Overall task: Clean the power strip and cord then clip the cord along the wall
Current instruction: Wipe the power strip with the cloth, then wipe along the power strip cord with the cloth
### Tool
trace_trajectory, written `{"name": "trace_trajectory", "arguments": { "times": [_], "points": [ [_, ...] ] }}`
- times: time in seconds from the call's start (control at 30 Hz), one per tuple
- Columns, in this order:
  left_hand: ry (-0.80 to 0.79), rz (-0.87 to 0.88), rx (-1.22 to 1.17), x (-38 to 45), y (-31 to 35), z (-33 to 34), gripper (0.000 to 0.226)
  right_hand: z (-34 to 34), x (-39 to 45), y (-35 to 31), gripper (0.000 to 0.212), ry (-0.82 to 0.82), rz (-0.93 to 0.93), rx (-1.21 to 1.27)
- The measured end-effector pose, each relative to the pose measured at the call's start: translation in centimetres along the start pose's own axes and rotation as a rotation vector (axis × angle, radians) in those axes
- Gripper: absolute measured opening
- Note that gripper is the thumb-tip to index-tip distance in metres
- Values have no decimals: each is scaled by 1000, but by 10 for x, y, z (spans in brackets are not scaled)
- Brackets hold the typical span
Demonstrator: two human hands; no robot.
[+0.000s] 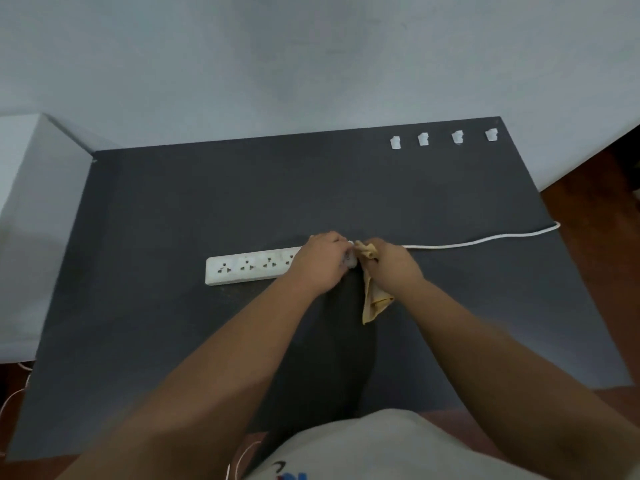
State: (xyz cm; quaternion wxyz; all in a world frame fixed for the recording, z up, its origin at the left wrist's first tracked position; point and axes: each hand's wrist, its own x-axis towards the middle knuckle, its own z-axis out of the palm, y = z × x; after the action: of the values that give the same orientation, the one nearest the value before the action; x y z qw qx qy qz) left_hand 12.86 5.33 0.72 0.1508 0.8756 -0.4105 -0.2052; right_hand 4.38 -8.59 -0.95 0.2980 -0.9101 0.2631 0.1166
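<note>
Both hands (356, 263) w/ cloth (372, 299) at strip (249, 268).

I am looking into a plain indoor room, probably in a home or a small office. A dark grey table (173, 209) is standing against a bare, pale painted wall (311, 57), and reddish-brown wooden floor (595, 188) is showing at its right side. A white box-like cabinet (31, 202) is standing at the left. I am seeing no machines here.
</note>
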Motion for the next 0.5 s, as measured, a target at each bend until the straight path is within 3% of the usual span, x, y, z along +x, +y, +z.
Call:
{"name": "trace_trajectory", "arguments": {
  "times": [0.13, 0.3, 0.43, 0.5],
  "points": [
    [9, -113, -42, 5, 3, 11, 41, -25, 10, 25, 16, -62, 7, -263],
    [72, -205, -43, 7, 11, 18, 49, -57, 20, 37, 26, 55, 38, -108],
    [81, -187, -21, 16, 25, 27, 41, -28, 20, 13, 13, -143, -76, -134],
    [79, -195, -3, 19, 28, 32, 34, -27, 19, 25, 13, -139, -56, -164]
  ]
}}
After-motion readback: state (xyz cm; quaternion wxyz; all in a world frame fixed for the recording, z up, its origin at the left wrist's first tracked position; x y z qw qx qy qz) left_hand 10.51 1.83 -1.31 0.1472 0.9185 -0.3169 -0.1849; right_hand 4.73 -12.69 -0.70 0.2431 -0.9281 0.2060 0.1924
